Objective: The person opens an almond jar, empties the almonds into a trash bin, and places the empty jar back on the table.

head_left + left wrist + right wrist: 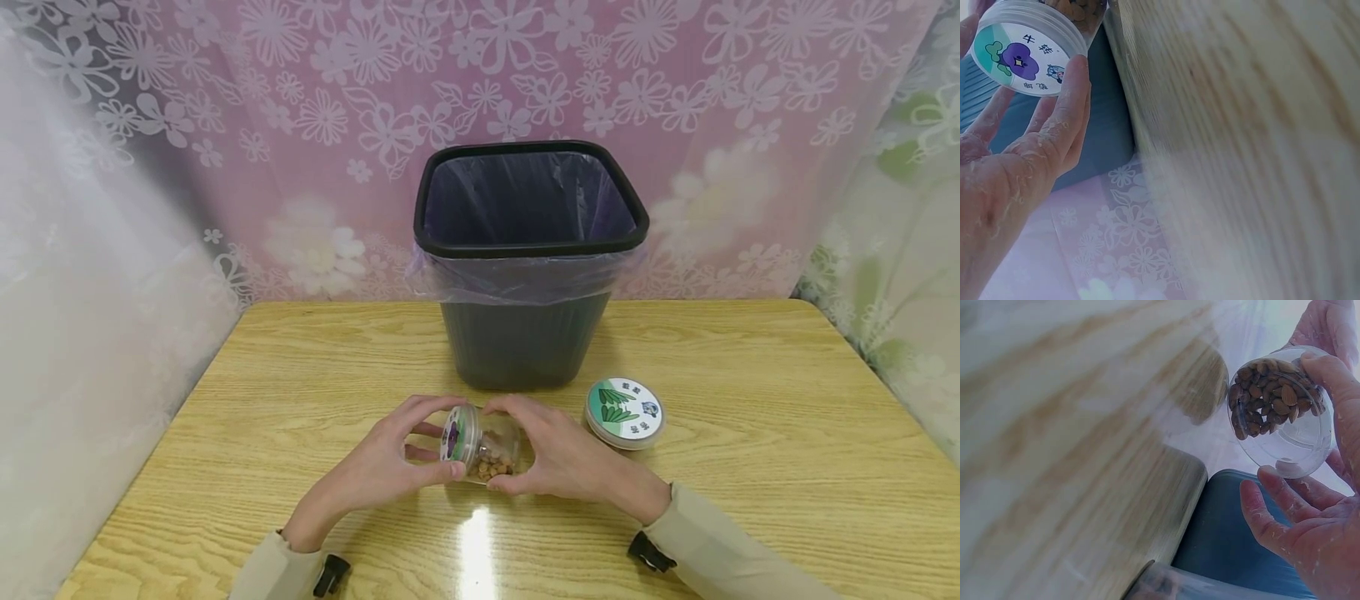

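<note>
A clear plastic jar of almonds (497, 454) lies tilted on its side between my two hands, low over the table. Its round lid (1019, 59) carries a white and green label with a purple cartoon figure and faces left. My left hand (390, 454) grips the lid's rim between thumb and fingers. Around the bottom end of the jar, my right hand (558, 450) holds with thumb and fingers spread. In the right wrist view, brown almonds (1275, 394) show through the jar's clear base.
A second lidded jar (625, 410) with a green and white label stands right of my right hand. Behind the hands, a dark waste bin (525, 342) with a black rim and a thin liner stands on the wood-grain table (322, 375). Floral curtains hang behind and beside it.
</note>
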The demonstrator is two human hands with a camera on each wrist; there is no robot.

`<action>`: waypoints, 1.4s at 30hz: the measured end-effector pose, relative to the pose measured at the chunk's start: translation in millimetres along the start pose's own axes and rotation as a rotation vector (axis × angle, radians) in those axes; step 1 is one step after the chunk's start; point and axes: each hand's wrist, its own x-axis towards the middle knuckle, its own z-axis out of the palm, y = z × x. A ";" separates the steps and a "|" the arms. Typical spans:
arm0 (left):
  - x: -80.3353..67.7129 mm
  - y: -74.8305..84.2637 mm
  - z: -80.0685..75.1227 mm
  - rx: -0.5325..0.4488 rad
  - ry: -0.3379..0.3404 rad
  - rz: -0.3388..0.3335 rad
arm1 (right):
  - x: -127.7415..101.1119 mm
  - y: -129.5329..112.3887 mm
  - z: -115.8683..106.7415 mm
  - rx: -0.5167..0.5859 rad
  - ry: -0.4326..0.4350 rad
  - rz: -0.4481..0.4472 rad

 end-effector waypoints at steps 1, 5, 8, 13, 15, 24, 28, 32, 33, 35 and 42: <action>0.2 0.1 0.1 -0.004 0.001 -0.001 | 0.0 -0.2 -0.1 0.000 -0.001 0.004; 0.7 1.0 0.6 -0.007 0.006 -0.010 | -0.3 -0.2 -0.1 0.002 -0.003 0.006; 1.0 2.0 1.0 -0.001 0.011 -0.021 | -0.6 0.3 0.0 0.001 0.002 -0.002; 1.3 3.6 1.2 0.001 0.015 -0.037 | -0.3 1.6 0.6 -0.006 0.014 -0.019; 1.4 4.0 1.1 -0.001 0.014 -0.040 | -0.1 2.1 0.9 -0.007 0.017 -0.024; 2.9 2.4 0.8 -0.006 0.007 -0.042 | -0.2 2.1 1.2 -0.012 0.018 -0.026; 2.3 0.3 -0.1 0.008 0.001 -0.039 | -0.2 1.2 0.5 -0.013 0.011 -0.015; 1.0 -0.2 -1.7 0.024 -0.003 0.004 | -0.2 1.0 1.0 -0.010 0.011 -0.013; 1.0 -0.3 -1.9 0.026 -0.003 0.024 | -0.2 0.9 1.1 -0.009 0.012 -0.013; 1.1 -0.3 -2.2 0.027 -0.005 0.074 | -0.6 0.7 1.3 -0.010 0.013 -0.014; 1.5 -1.4 -2.7 0.035 -0.024 0.187 | -1.1 0.2 0.9 -0.012 0.009 -0.004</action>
